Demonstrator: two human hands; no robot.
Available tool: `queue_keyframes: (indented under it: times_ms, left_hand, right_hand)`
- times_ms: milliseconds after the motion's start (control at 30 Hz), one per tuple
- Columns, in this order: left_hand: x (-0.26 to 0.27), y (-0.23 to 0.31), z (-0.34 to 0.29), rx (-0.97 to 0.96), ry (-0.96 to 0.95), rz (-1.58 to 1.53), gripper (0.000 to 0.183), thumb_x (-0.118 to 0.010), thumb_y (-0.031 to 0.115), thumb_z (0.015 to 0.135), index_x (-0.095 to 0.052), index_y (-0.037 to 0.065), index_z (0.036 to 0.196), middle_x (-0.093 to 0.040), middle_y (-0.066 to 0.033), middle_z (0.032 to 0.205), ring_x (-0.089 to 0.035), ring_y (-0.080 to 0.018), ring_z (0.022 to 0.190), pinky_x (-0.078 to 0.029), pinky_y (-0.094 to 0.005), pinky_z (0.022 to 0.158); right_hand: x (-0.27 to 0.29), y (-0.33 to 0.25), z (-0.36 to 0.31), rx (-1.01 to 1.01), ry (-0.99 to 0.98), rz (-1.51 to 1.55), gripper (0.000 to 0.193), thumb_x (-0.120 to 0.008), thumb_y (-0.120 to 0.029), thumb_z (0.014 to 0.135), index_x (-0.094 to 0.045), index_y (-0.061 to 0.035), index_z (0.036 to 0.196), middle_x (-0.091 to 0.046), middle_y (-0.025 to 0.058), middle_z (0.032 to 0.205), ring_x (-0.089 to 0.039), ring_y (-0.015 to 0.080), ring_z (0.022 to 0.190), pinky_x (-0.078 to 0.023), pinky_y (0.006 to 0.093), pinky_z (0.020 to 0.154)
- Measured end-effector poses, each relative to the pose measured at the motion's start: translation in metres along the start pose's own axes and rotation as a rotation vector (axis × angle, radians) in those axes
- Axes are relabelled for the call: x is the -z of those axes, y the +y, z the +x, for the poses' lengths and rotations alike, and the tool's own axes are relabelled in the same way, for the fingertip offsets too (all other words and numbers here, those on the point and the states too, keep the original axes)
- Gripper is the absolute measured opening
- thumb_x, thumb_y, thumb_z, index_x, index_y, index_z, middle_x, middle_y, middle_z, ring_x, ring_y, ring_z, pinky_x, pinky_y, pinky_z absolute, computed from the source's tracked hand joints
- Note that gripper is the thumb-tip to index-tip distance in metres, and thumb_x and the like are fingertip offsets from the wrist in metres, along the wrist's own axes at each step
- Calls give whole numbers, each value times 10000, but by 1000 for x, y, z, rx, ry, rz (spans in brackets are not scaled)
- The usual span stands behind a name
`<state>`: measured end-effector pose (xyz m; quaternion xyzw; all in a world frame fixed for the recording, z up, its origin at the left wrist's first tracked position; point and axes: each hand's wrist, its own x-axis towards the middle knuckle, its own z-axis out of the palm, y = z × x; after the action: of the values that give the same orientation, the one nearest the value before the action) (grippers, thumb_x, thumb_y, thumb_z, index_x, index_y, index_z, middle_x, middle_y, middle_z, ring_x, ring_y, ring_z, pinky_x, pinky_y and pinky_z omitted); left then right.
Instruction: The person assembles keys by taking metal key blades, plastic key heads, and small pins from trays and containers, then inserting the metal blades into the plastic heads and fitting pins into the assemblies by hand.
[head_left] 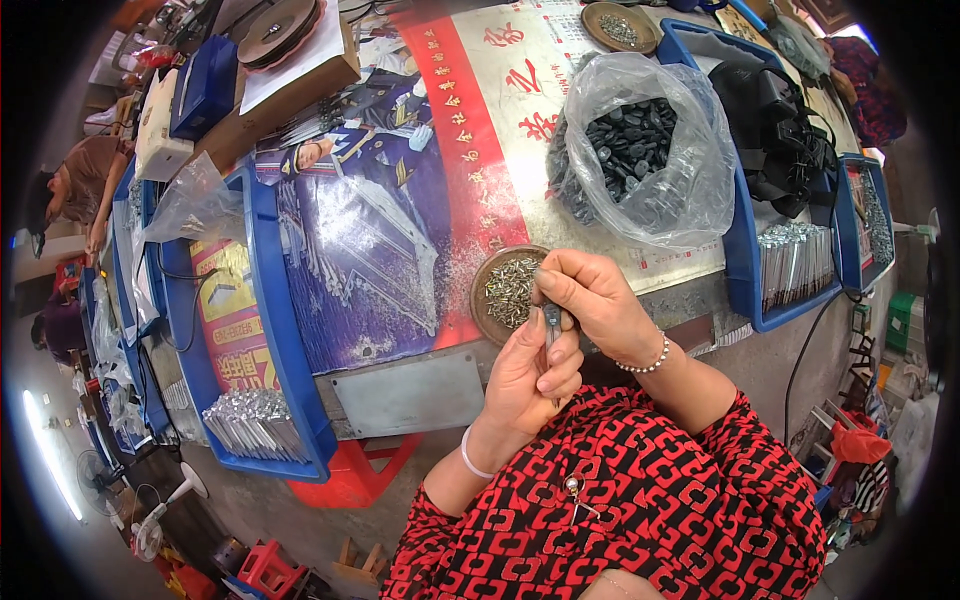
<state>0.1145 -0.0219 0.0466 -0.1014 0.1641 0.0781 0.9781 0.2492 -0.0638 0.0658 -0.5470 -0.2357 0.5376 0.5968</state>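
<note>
My left hand (518, 385) is closed around a slim metal part (552, 322), whose upper end sticks up past the thumb. Against that upper end, my right hand (598, 305) is pinched, thumb to forefinger; whatever sits between those fingertips is too small or hidden to name. Both hands meet over the table's near edge. Just behind them stands a round brown dish (477, 300) of small brass-coloured and silvery screws or pins (512, 285). Farther back, a clear plastic bag (690, 205) gapes at the top, full of black oval pieces (635, 150).
Upright metal parts (255, 425) fill the near end of a blue tray (290, 370) on the left. More metal parts (795, 262) stand in a blue tray (742, 270) on the right. A grey metal plate (410, 393) lies at the near edge. Another person (90, 185) sits far left.
</note>
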Motion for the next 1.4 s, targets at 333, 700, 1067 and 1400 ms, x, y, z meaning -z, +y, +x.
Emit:
queue_keyframes:
  times_ms: [333, 700, 1067, 1400]
  left_hand:
    - [-2, -1, -3, -18, -40, -45, 325, -410, 356, 951, -482, 42, 996, -431, 0, 684, -328, -55, 460, -274, -182, 422]
    - [0, 0, -6, -27, -34, 11, 360, -400, 376, 949, -479, 26, 990, -430, -7, 678, -345, -71, 463, -274, -203, 437]
    - [0, 7, -10, -55, -35, -57, 360, -388, 368, 955, -475, 21, 1000, -412, -9, 669, -340, -71, 452, -265, -201, 428]
    - [6, 38, -42, -274, -14, 21, 310, -407, 342, 954, -464, 37, 943, -389, -5, 645, -303, -61, 426, -242, -202, 417]
  right_hand:
    - [-8, -8, 0, 35, -25, -15, 236, -492, -213, 938, -544, -40, 786, -510, -56, 668, -410, -15, 538, -347, 143, 472]
    - [-8, -5, 0, 118, -71, -72, 232, -508, -197, 931, -530, -33, 768, -468, -63, 642, -389, -6, 561, -337, 166, 479]
    - [-13, -9, 6, 67, -126, -63, 236, -508, -203, 932, -549, -18, 791, -476, -60, 655, -407, -5, 596, -349, 173, 497]
    - [5, -1, 11, 413, -66, -1175, 195, -605, -104, 787, -560, -50, 969, -539, 114, 835, -567, 283, 764, -459, 357, 652]
